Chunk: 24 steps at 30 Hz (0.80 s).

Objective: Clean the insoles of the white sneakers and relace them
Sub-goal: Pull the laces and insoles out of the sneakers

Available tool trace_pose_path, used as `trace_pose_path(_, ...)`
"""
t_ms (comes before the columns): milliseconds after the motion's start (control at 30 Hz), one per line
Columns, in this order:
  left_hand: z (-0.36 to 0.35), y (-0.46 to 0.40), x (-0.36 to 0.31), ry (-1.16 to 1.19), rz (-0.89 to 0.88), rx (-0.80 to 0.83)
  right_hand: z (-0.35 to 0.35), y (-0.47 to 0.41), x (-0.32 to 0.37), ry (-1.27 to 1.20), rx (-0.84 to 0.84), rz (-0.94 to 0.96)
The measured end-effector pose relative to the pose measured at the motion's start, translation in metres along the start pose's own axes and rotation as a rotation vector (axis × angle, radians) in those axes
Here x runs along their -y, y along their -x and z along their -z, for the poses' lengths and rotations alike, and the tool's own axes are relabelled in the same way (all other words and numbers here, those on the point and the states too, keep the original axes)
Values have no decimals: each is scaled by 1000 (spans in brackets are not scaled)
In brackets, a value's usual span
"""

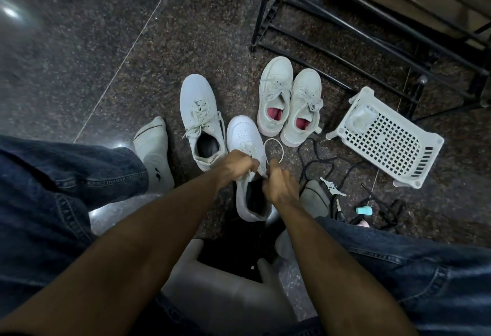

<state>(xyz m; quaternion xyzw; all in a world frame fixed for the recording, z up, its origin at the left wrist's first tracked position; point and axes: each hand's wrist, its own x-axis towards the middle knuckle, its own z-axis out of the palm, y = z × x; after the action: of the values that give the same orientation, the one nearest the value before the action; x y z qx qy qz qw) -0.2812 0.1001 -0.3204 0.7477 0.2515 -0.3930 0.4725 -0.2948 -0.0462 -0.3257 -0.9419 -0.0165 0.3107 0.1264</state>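
Dark speckled floor (pixel 186 43) spreads under me, with a black metal rack (pixel 372 30) at the far right and a white plastic basket (pixel 390 139) tipped beside a pair of pale sneakers with red insoles (pixel 289 102). Between my knees stands the white sneaker (pixel 245 149), just beside a laced grey-white shoe (pixel 200 120). My left hand (pixel 236 164) and right hand (pixel 279 184) both pinch its white lace (pixel 275 149) at the tongue, fingers curled tight.
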Motion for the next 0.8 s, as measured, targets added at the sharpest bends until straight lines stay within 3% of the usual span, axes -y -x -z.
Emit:
trace_pose_path(67,2,3,-9,210,47,72,1,-1,-3,-30,-14,-14)
trace_pose_path(167,7,1,-11,337,83,127,5,-5,-7,-57,-23,-9)
trace_pose_path(267,0,-5,-3,313,40,16,9,-10,-10,-79,-16,-28)
trace_pose_path(333,-8,-7,11,146,-135,-205,10,-14,-13,-96,7,-22)
trace_pose_path(400,-17,-2,29,-171,-425,-439,10,-18,-15,-120,23,-9)
trace_pose_path(467,-22,4,47,-533,-696,-549,12,-22,-17,-158,43,-6)
trace_pose_path(533,-30,4,64,-760,-819,-541,13,-25,-17,-191,81,-19)
trace_pose_path(667,-54,-8,67,-971,-681,-500,8,-29,-14,-246,150,-31)
trace_pose_path(800,-59,-24,52,-1026,-478,-558,8,-35,-18,-309,151,-37)
